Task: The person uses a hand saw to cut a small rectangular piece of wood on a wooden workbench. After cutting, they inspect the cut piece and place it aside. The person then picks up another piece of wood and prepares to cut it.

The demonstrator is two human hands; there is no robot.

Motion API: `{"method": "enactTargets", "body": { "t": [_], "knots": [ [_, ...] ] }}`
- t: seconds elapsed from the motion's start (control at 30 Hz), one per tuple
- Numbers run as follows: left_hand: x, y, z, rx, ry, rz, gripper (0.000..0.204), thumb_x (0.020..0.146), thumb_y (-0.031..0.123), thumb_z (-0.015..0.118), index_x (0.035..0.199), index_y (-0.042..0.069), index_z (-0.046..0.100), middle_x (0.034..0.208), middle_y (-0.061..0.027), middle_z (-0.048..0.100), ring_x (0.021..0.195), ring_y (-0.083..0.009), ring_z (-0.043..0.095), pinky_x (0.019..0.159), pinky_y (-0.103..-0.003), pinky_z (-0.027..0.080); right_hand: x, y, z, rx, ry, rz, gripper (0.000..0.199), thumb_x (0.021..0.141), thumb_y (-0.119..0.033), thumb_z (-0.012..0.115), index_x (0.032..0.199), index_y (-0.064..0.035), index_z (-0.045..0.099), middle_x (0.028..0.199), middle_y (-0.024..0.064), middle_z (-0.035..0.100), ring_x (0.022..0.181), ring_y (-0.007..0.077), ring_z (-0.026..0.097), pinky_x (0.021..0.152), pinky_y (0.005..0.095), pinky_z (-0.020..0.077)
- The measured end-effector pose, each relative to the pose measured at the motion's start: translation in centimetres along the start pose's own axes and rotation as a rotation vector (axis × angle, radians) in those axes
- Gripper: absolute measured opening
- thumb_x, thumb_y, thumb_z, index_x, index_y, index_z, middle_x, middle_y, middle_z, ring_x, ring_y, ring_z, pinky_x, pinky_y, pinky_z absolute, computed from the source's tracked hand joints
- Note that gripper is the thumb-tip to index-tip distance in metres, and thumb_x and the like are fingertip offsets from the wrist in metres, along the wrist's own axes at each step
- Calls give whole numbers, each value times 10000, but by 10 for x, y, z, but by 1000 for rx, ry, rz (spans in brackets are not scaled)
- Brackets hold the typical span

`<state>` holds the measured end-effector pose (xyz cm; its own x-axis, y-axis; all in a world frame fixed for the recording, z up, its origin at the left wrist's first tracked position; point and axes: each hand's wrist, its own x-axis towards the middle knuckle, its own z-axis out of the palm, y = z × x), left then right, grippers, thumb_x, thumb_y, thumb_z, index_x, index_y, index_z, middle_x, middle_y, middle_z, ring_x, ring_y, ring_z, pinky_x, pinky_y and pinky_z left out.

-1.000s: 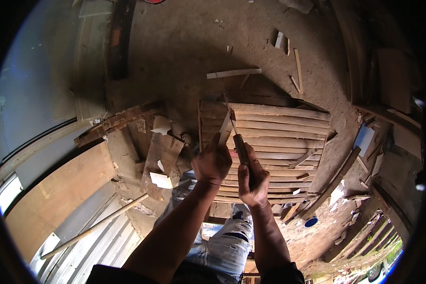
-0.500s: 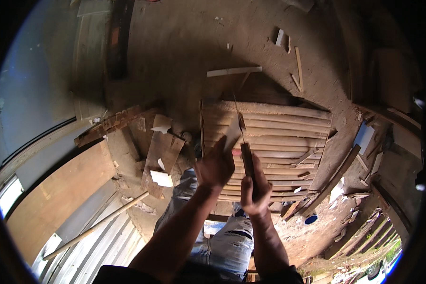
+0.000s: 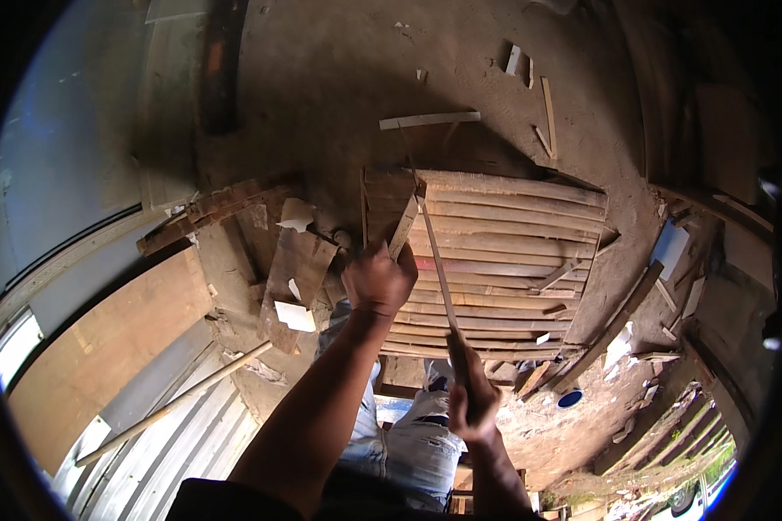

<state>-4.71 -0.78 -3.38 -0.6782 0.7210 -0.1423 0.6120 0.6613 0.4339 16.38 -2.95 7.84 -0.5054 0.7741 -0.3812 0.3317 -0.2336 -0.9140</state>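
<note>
My left hand (image 3: 381, 278) is closed round a short strip of wood (image 3: 403, 229), which points up and away over a slatted bench top (image 3: 513, 230). In my right hand (image 3: 475, 406), nearer my body, is the dark handle of a long, thin-bladed knife that looks like a machete (image 3: 438, 278). Its blade, seen nearly edge-on, runs away from me and crosses at the far end of the strip. Whether the edge touches the wood or cuts into it, I cannot tell. Fingers of the left hand hide the strip's near end.
Small wood offcuts (image 3: 559, 273) lie on the slats. Beyond the bench, a pale strip (image 3: 430, 120) lies on the dirt floor. To the left are a brown board (image 3: 297, 269) with paper scraps and a long pole (image 3: 178, 402). A blue round object (image 3: 570, 398) lies right.
My right hand has drawn back toward my body with the machete, and more of the blade shows. The left hand has shifted slightly left with the wood strip, whose far end now meets the blade.
</note>
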Motion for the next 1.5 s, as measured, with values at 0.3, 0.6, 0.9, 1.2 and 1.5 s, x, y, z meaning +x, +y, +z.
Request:
{"method": "enactTargets", "body": {
  "t": [0.3, 0.6, 0.9, 1.2, 1.5],
  "knots": [
    [-2, 7, 2, -62, 15, -22, 349, 831, 204, 668, 1179, 236, 684, 811, -136, 724, 716, -348, 714, 647, -452, 585, 27, -14, -6, -230, 6, -11, 532, 897, -97, 498, 1410, 44, 476, 1234, 214, 672, 734, 221, 718, 573, 264, 547],
    [5, 2, -2, 7, -109, -62, 348, 856, 277, 618, 1199, 256, 673, 798, -150, 716, 724, -361, 706, 659, -477, 573, 33, -15, 28, -97, 46, 103, 556, 947, -64, 468, 1478, 72, 371, 1245, 307, 635, 638, 113, 606, 544, 256, 489],
    [-2, 8, 1, 39, -18, -60, 325, 823, 234, 656, 1146, 257, 694, 794, -119, 721, 709, -342, 711, 642, -458, 583, 16, -37, -12, -250, 19, -145, 603, 883, -43, 471, 1483, -19, 420, 1303, 209, 638, 972, 270, 728, 751, 292, 583],
    [0, 5, -2, -17, -97, -52, 315, 872, 287, 599, 1174, 268, 686, 807, -131, 720, 737, -355, 710, 659, -476, 579, 52, -2, 33, -42, 109, 113, 511, 958, -90, 483, 1436, 82, 428, 1117, 249, 689, 784, 168, 677, 701, 290, 538],
    [-5, 6, 5, 41, 23, -1, 319, 831, 229, 645, 1146, 220, 696, 763, -136, 714, 679, -349, 707, 604, -459, 576, 42, -7, 2, -102, 75, -69, 495, 932, -76, 480, 1387, 118, 463, 1236, 272, 643, 940, 250, 723, 707, 285, 573]
  ]
}}
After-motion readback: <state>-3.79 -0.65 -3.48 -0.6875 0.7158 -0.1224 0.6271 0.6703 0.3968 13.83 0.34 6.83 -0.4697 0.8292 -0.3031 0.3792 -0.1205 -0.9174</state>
